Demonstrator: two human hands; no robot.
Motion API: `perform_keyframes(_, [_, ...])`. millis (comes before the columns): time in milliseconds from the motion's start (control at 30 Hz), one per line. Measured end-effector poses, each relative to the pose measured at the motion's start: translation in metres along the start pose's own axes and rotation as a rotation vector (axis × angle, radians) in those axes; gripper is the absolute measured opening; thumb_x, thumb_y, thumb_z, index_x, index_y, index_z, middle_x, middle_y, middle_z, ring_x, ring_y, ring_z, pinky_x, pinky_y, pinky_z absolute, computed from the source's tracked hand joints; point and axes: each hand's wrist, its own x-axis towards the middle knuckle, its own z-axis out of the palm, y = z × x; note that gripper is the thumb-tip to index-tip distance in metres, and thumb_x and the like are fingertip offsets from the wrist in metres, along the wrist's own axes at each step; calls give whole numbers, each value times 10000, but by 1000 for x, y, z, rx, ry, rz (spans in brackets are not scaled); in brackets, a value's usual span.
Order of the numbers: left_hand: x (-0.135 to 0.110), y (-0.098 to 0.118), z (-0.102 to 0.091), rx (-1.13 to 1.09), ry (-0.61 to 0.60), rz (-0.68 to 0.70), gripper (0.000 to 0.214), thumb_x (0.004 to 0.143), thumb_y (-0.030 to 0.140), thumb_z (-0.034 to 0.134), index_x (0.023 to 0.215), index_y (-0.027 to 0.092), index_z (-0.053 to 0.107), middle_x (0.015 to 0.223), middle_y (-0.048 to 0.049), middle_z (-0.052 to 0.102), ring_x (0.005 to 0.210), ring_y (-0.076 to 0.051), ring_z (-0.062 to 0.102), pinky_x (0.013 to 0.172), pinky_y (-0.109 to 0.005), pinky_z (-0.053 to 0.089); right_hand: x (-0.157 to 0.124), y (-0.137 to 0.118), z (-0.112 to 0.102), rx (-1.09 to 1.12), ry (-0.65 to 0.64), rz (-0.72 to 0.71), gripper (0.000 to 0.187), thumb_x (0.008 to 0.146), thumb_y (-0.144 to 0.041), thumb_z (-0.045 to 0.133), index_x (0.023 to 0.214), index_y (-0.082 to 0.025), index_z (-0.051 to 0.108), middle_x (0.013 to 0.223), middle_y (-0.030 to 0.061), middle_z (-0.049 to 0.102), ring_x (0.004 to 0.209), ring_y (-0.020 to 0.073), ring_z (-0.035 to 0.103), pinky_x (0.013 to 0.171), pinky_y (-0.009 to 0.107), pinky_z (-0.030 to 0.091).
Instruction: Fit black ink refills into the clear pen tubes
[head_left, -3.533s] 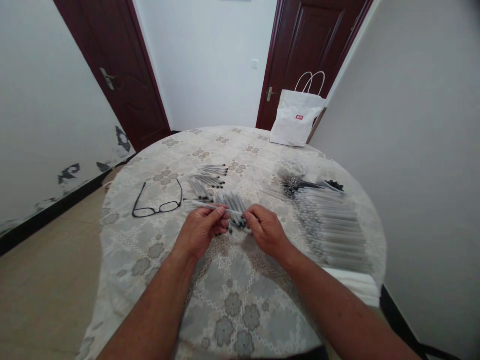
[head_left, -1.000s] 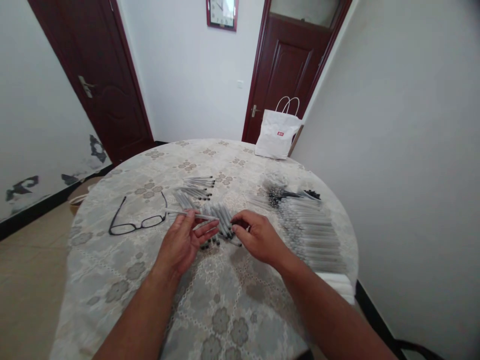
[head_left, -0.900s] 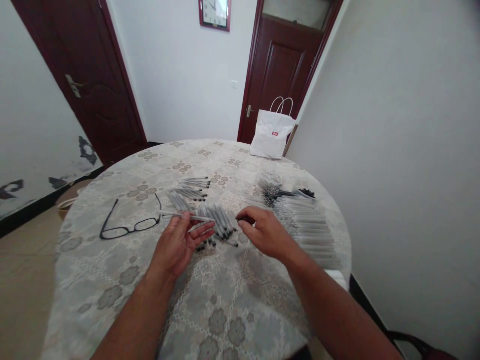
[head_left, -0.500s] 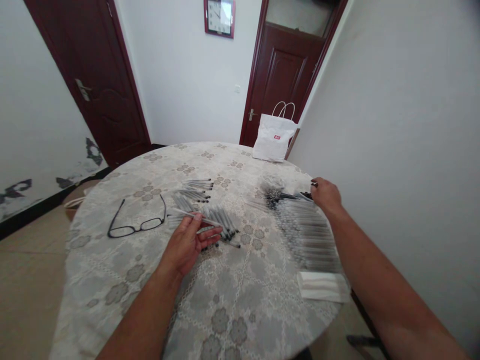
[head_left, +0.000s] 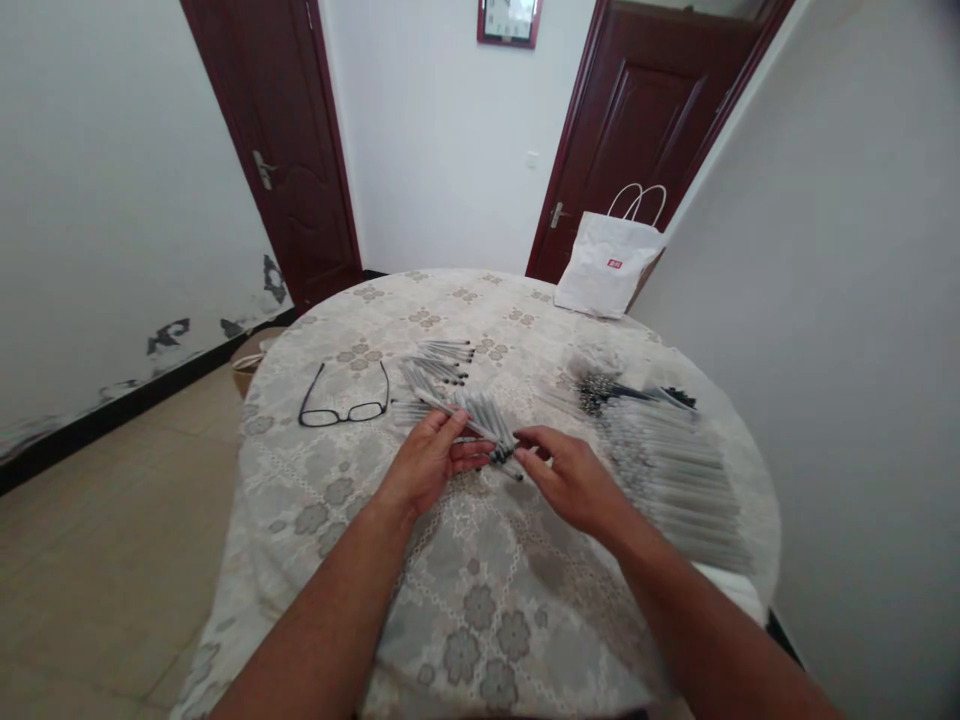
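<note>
My left hand holds a slim, pale pen barrel between thumb and fingers, slanting down to the right. At the barrel's right end is my right hand, its thumb and forefinger closed on a small black pen end piece that is mostly hidden. Beneath and beyond my left hand lie pale pens with black ends in loose heaps, with more pens fanned out farther back. To the right are rows of clear pen tubes, a cluster of dark pen tips and a small pile of black pieces.
Black-framed glasses rest on the left of the round table's patterned cloth. A white paper bag stands at the back right. Crumpled clear plastic lies behind the pen tips, and a white folded item at the right edge.
My right hand has come from the black pieces at the far right to the end of the barrel in my left hand. The view has shifted, so everything appears farther right.
</note>
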Motion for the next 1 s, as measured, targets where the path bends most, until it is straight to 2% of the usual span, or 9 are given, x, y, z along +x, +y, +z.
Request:
perform_keyframes(167, [0,-2,-4,55,-73,-10,297,859,411,756,981,191,598,939,-46,726,817,-225,761,724,-341,622,4,-8,26,103,58,-15,219,973,-282,570,1122,-220,718,1023,55,765,914,192,702,834,299,510])
perform_keyframes(267, [2,-4,-6,83,-85,3,307,855,430,754,974,188,609,932,-40,725,795,-211,754,709,-328,618,0,-7,27,102,58,-27,211,968,-264,584,1133,-236,713,1050,43,767,938,187,707,851,289,501])
perform_keyframes(367, [4,-4,-7,106,-22,21,326,828,436,773,940,172,618,875,-41,718,741,-197,741,669,-315,613,-9,-4,18,-35,-21,-20,185,964,-239,587,1108,-232,704,994,36,767,888,180,703,806,273,478])
perform_keyframes(467, [7,-1,-9,92,71,49,342,809,445,782,919,169,613,820,-35,709,708,-181,729,643,-296,602,-17,6,-8,-274,-123,26,152,973,-232,558,1015,-217,703,892,38,745,825,182,683,751,270,448])
perform_keyframes(567, [9,0,-11,83,113,68,349,808,460,776,911,172,608,799,-30,708,691,-168,717,642,-284,591,-16,29,-49,-519,-116,105,177,968,-220,539,993,-194,712,949,74,723,914,200,669,811,278,447])
perform_keyframes(700, [9,-2,-10,177,63,40,354,804,480,767,895,164,636,767,-35,707,660,-165,694,635,-284,577,4,79,-112,-853,10,310,279,992,-252,477,1068,-175,734,1081,142,681,999,226,655,849,295,460])
perform_keyframes(767, [7,-3,-7,251,4,12,363,808,489,757,921,156,666,755,-43,709,644,-167,681,630,-285,568,16,105,-136,-956,3,426,316,998,-278,458,1084,-187,748,1079,151,685,997,242,663,827,309,473])
perform_keyframes(867, [3,-3,-4,336,-57,1,375,816,475,743,1000,151,701,751,-48,708,642,-176,675,628,-289,556,30,140,-159,-1023,-44,523,328,982,-264,465,1099,-203,766,1124,161,699,1021,257,669,819,321,485])
perform_keyframes(1000, [-1,-2,-2,377,-78,5,400,816,417,735,1107,144,704,767,-47,694,628,-175,662,624,-298,546,35,171,-168,-1024,-110,580,339,948,-213,480,1108,-211,779,1174,171,715,1039,273,676,825,345,497])
